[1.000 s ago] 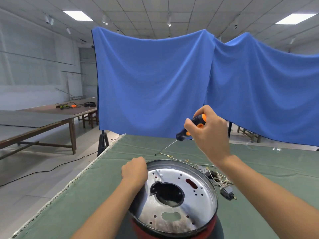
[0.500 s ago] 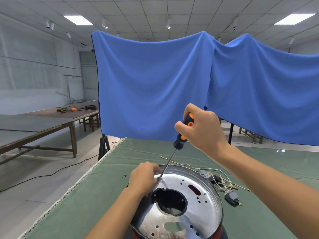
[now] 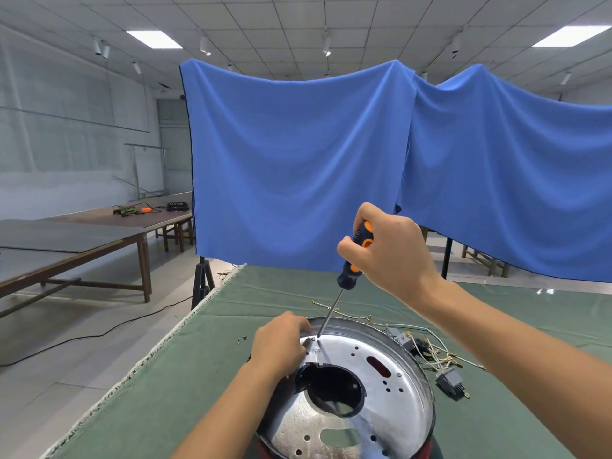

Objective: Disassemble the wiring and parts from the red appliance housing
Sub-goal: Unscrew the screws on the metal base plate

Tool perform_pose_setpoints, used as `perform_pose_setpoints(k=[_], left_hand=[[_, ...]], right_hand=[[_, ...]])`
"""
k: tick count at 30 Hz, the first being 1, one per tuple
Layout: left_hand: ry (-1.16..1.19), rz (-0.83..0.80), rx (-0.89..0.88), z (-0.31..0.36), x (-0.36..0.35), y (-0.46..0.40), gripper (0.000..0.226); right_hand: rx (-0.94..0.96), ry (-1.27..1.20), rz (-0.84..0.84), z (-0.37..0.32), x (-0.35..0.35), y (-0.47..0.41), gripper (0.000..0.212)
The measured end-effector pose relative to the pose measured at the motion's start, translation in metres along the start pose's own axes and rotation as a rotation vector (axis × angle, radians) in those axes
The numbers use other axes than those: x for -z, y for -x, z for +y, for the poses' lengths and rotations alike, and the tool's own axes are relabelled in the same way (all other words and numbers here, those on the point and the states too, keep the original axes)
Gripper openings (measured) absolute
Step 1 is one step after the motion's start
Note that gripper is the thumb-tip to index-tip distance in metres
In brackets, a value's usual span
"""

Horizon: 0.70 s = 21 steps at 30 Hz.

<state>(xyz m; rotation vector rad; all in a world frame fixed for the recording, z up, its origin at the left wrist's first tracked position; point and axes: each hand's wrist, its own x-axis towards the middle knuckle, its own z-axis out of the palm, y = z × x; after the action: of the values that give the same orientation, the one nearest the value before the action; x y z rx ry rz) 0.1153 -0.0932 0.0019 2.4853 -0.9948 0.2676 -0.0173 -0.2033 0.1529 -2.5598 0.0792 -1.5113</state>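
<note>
The red appliance housing (image 3: 429, 447) stands at the near edge of the table, its silver metal plate (image 3: 381, 405) facing up with a dark round hole in the middle. My left hand (image 3: 281, 342) rests curled on the plate's far left rim, beside a small metal bracket (image 3: 311, 346). My right hand (image 3: 394, 253) grips the black and orange screwdriver (image 3: 351, 266) above the plate. The screwdriver tip touches the plate at a screw near the bracket. Loose wires with connectors (image 3: 427, 352) and a small black switch (image 3: 450, 380) lie on the cloth to the right.
The green cloth-covered table (image 3: 185, 385) has its left edge close by, with two tiny screws (image 3: 241, 339) lying near it. A blue curtain (image 3: 298, 167) hangs behind the table. Wooden tables (image 3: 76, 240) stand off to the left across the floor.
My right hand swung the screwdriver from pointing away over the table down to upright, tip now on the plate near the bracket. My left hand shifted slightly along the rim toward the bracket.
</note>
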Motion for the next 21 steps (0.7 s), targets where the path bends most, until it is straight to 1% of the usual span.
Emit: perform_pose_setpoints(k=[7, 13, 21], left_hand=[[-0.004, 0.012, -0.008, 0.0002, -0.0006, 0.0000, 0.019], [-0.023, -0.008, 0.019, 0.0016, 0.0007, -0.0023, 0.024], [-0.033, -0.018, -0.007, 0.0003, 0.0008, -0.0013, 0.020]], right_hand=[[-0.045, -0.032, 0.007, 0.0002, -0.0002, 0.0002, 0.020], [-0.023, -0.016, -0.016, -0.0027, -0.0020, 0.0006, 0.020], [-0.021, -0.009, -0.035, -0.0026, -0.0005, 0.0001, 0.020]])
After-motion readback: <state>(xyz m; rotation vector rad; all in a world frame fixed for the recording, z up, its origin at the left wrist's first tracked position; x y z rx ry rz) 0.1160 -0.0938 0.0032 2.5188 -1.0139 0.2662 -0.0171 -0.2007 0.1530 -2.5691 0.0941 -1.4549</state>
